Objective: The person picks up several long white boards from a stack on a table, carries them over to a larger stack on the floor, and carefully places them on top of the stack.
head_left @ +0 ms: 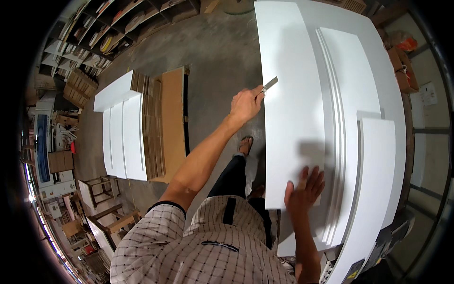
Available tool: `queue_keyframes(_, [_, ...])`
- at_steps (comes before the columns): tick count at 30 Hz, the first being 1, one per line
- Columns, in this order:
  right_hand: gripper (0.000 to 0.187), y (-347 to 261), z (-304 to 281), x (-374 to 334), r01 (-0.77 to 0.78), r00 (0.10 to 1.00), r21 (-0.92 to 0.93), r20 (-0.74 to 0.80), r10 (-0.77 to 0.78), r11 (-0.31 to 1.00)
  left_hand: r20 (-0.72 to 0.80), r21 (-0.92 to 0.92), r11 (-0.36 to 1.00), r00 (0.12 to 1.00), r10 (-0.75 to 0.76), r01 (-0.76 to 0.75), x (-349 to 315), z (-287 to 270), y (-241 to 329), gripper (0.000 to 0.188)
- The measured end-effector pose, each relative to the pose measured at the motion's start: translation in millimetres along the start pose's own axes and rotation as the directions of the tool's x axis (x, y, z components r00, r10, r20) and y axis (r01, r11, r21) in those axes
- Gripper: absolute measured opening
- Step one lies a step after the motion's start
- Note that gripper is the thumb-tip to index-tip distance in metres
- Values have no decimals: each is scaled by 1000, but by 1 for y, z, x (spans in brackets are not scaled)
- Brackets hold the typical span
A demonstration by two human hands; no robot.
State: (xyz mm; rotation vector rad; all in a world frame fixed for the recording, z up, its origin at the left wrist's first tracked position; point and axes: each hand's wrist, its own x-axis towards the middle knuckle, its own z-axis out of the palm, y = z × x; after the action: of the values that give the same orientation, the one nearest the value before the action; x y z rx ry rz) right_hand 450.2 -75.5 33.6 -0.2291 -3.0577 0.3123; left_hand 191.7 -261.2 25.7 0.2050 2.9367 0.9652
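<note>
The concrete floor (208,61) spreads ahead of my left hand (245,105) and off to its left. The table (340,16) fills the space to that hand's right, and my right hand (304,191) is over its near part. Far ahead and to the left of my left hand stands the shelving (118,28), its compartments holding assorted pieces. A stack of white boards (123,137) sits well to the left of the same hand, with a brown sheet (172,118) along the side nearer to it.

On the table the long white panel (288,113) lies lengthwise, its left edge just beside my left hand and its near end by my right. More white panels (362,80) lie to the right of both hands, and a narrower white strip (376,161) is right of my right hand.

My right hand is released, fingers spread over the panel; I cannot tell whether it presses there. My left hand grasps a flat-bladed tool (271,83), its blade pointing ahead and right across the panel's left edge.
</note>
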Motion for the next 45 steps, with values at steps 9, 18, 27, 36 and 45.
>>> queue_keyframes(9, [59, 0, -4, 3, -8, 1000, 64, 2, 8, 998, 12, 15, 996, 996, 93, -93, 137, -15, -24, 29])
queue_keyframes(18, [60, 0, -7, 6, -47, 995, 68, 89, 41, 997, -37, -153, 988, 999, -1, -5, 279, -45, -93, 40])
queue_keyframes(27, [56, -7, -13, 13, -26, 995, 14, 93, 24, 1000, 11, -475, 879, 998, 56, -44, 368, -35, -102, 42])
queue_keyframes(36, [58, 3, -3, 1, -29, 994, 47, 110, 24, 998, -59, -273, 875, 915, 400, -400, 383, -4, -123, 38])
queue_keyframes(45, [59, 2, 3, 2, 22, 1000, 43, -20, -22, 999, 55, -299, 825, 854, 517, -480, -7, 11, -41, 44])
